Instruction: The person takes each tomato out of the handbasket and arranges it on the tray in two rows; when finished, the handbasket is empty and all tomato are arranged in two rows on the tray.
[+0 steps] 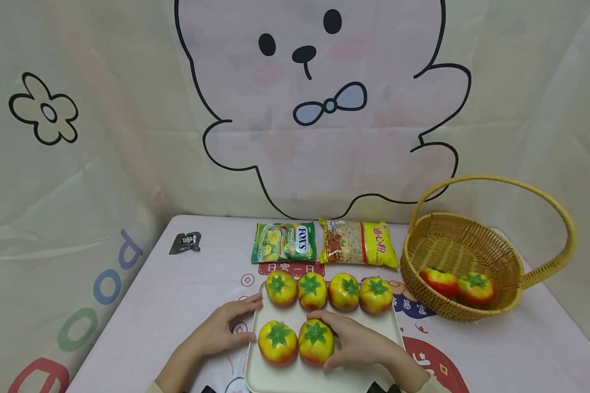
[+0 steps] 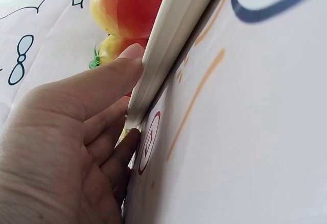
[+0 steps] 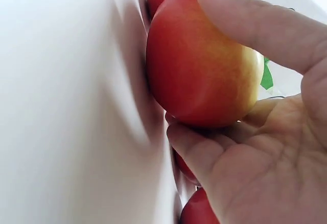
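A cream tray (image 1: 275,377) bears several yellow-red tomatoes with green star-shaped leaves, four-across style in a back row and two in front. My right hand (image 1: 356,339) grips the front right tomato (image 1: 316,343), its thumb on the near side and fingers round the far side. In the right wrist view that tomato (image 3: 199,65) sits close over the tray's surface. The front left tomato (image 1: 277,344) is right beside it. At the tray's left edge, my left hand (image 1: 221,330) touches the rim with thumb and fingers extended. The left wrist view shows the thumb (image 2: 115,73) against the tray wall (image 2: 168,35).
A wicker basket (image 1: 511,262) with a tall handle stands at the right, two tomatoes (image 1: 476,288) inside. Behind the tray lie a green candy bag (image 1: 284,243) and a yellow pasta bag (image 1: 359,244). A small black packet (image 1: 185,243) lies back left. Printed cloth hangs behind.
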Available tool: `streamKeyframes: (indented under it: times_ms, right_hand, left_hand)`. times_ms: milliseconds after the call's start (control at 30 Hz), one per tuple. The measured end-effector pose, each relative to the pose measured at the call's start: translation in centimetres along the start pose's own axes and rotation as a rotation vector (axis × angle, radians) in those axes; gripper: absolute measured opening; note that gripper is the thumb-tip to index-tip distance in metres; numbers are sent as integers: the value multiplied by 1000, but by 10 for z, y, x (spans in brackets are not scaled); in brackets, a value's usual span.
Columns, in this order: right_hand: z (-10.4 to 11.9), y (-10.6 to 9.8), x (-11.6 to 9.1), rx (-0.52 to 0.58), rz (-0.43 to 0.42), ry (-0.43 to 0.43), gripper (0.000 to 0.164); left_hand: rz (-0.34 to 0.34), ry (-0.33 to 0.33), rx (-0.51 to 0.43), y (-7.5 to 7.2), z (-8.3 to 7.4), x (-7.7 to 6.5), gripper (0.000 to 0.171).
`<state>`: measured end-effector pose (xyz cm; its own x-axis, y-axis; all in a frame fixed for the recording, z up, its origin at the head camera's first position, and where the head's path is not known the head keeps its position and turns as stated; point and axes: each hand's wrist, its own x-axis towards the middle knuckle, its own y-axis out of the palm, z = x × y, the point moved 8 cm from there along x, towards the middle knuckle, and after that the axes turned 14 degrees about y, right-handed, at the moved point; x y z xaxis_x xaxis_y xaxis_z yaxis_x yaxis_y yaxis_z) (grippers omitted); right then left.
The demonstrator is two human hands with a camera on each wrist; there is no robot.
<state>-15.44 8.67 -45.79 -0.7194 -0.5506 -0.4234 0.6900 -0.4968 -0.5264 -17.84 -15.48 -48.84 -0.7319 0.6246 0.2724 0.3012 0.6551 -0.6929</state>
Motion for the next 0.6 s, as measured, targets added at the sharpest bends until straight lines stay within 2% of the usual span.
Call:
streamKeyframes:
  times_ms: [333, 600]
  right_hand:
    - [-3, 3, 1, -27, 16, 29, 91]
    - [-6, 5, 0, -42, 35, 36, 94]
  left_hand:
    - [-2, 27, 13, -1, -2, 2, 65]
    - [-4, 16, 8, -2, -2, 1, 67]
